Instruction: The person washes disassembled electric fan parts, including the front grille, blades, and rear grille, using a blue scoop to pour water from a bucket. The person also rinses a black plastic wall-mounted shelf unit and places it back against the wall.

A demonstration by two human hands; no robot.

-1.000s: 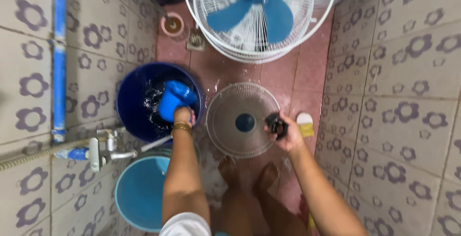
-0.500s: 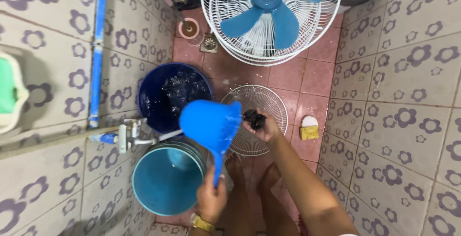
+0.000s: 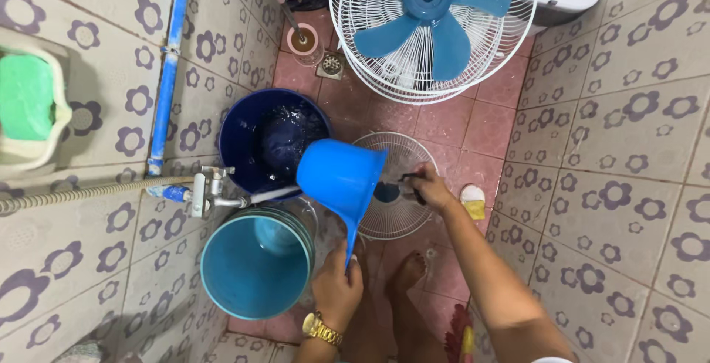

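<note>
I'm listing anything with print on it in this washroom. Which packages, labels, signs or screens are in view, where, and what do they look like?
No packages, labels, signs or screens show.
Nearest to a package: a green and cream holder on the left wall.
The left hand holds a blue dipper; its outside shows no label.

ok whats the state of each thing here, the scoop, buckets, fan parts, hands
blue dipper: tipped on its side toward the grille, held by its handle
left hand: closed on the dipper handle
right hand: gripping a small dark part over the grille
loose fan grille: lying flat on the floor
dark blue bucket: holds water
light blue bucket: upright
fan: front grille off, blades exposed
</note>
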